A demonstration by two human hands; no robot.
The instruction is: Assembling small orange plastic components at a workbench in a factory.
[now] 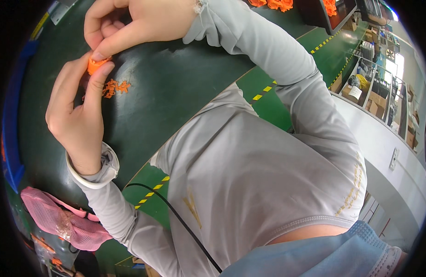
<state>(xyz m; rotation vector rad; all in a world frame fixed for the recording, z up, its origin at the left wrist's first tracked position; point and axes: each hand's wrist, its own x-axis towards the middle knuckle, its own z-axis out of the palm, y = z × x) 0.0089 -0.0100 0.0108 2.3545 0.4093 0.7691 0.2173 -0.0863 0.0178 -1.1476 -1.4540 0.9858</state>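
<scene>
The small orange part (pixel 96 63) sits at the far left of the scene, held just above the table (pixel 176 83) between both hands. The left hand (pixel 77 113) pinches it between thumb and fingers (pixel 102 76); the right hand (pixel 130 23) presses down on its top with a fingertip, its other fingers curled in.

Handling, as judged from its look: the part appears to be moulded plastic, light and fairly stiff, small enough for a fingertip grip only. Hold it by its outer edge, since a thin piece of this kind could flex or snap under a hard squeeze. Its finer shape cannot be made out.

Just beside the hands, a loose cluster of orange scraps (pixel 114 87) lies on the table. The surface is dark green, smooth and slightly glossy, so small parts could slide on it. A pink mesh bag (pixel 60 219) lies at the near left. Yellow-and-black tape (pixel 150 193) marks the green floor; shelving with boxes (pixel 374 92) stands at the far right.
</scene>
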